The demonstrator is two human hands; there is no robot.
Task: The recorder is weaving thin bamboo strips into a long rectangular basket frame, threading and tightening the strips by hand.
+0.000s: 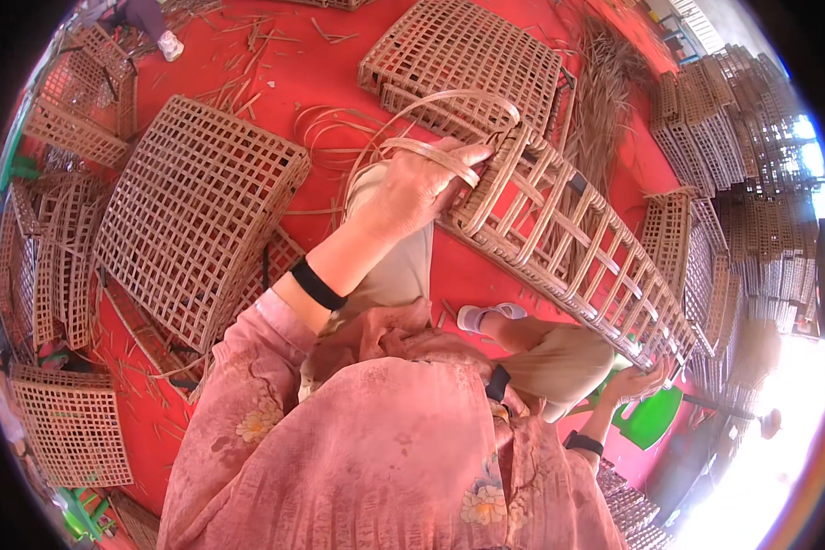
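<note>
A long brown woven rattan basket (573, 229) with an open lattice side lies slantwise across my lap, from the upper middle down to the right. At its upper left end, my left hand (422, 188) is closed on a flat cane strip (435, 156), thumb against the basket's wrapped corner. The loose length of this strip loops up and left in wide curves. My right hand (634, 381) is closed around the basket's lower right end, with part of its fingers hidden behind the frame. Both wrists wear black bands.
Lattice panels or baskets stand at left (197, 215) and far middle (467, 55). Tall stacks (742, 137) rise at right. A bundle of loose strips (610, 82) lies on the red floor (321, 73) among cane scraps. A green stool (651, 417) is near my right hand. Another person's foot (170, 46) shows far left.
</note>
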